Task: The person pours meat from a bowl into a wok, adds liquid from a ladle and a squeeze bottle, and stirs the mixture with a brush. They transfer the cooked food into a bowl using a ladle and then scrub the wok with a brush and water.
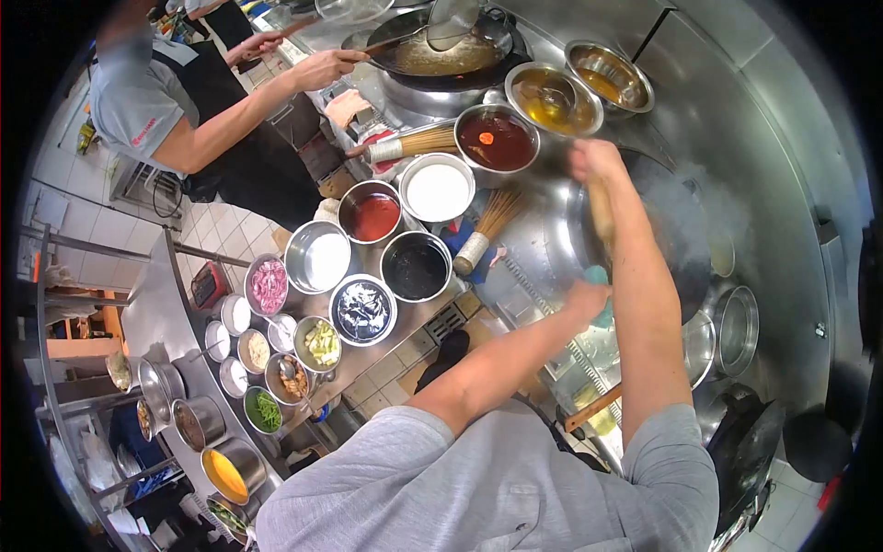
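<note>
Fingers of the person's left hand (587, 300) clutch a teal cloth (601, 286) at the edge of the wok (692, 267), right of centre; the blurred right hand (596, 160) grips a tan tool (601, 210). The wok is probably heavy, rigid and hot, best held through soft cloth.

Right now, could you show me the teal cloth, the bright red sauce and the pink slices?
Teal cloth (597, 275): head view, upper visible part.
Bright red sauce (375, 218): head view, middle of its surface.
Pink slices (269, 285): head view, middle of the heap.
</note>
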A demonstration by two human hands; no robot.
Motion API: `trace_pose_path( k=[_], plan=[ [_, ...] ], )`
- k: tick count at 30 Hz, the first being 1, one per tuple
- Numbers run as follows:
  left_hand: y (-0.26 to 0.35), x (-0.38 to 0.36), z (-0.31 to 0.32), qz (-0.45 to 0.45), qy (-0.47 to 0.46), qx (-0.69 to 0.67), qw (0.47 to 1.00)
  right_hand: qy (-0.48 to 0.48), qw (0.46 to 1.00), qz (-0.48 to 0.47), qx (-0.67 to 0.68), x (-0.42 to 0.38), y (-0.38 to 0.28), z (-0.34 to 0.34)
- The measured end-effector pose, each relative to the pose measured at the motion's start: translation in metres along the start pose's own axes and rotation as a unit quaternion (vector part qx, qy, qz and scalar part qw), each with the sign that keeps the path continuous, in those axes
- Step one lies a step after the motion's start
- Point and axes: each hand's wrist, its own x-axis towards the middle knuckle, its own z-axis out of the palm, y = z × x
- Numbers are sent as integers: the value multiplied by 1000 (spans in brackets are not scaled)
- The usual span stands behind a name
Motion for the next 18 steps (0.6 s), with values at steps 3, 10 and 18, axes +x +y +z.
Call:
trace_pose_path(
  k=[3, 10, 18],
  plan=[
    [-7, 5, -1, 32, -33, -58, 997, 189, 868, -202, -413, -26, 18, -10],
    [6, 6, -5, -32, -134, -200, 970, 263, 904, -163, -295, -236, 69, -91],
    [-6, -7, 11, -84, -140, -167, 972, 283, 951, -58, -115, -369, 165, -98]
  ],
)
